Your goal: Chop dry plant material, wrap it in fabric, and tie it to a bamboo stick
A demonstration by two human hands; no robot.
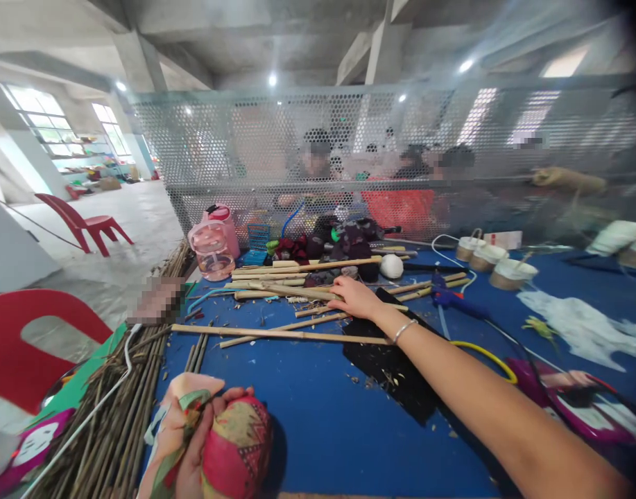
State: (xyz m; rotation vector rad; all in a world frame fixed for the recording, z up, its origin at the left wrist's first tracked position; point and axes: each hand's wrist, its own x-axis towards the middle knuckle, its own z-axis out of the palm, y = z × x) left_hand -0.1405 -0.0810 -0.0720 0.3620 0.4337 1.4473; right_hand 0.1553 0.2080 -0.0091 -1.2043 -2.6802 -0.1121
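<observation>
My left hand (193, 443) is closed around a cloth-covered ball (239, 447), patterned in red and yellow, low in the view. Strips of pale and green patterned cloth (190, 405) hang over the same hand. Stretched forward across the table, my right hand (355, 298) lies at the pile of bamboo sticks. Its thumb and fingers sit on either side of a bamboo stick (310, 292); the contact is partly hidden. A long bamboo stick (276, 334) lies nearer to me, passing by my right wrist. Beneath that forearm is a black cloth (395, 378) with scraps on it.
A white ball (391, 266) and dark cloth bundles (356, 239) sit behind the sticks. A pink bottle (213, 249) stands at back left. On the right are a blue glue gun (447, 296) with cables, paper cups (510, 272) and white tissue (582, 322). Perforated screen (276, 166) behind, with people beyond.
</observation>
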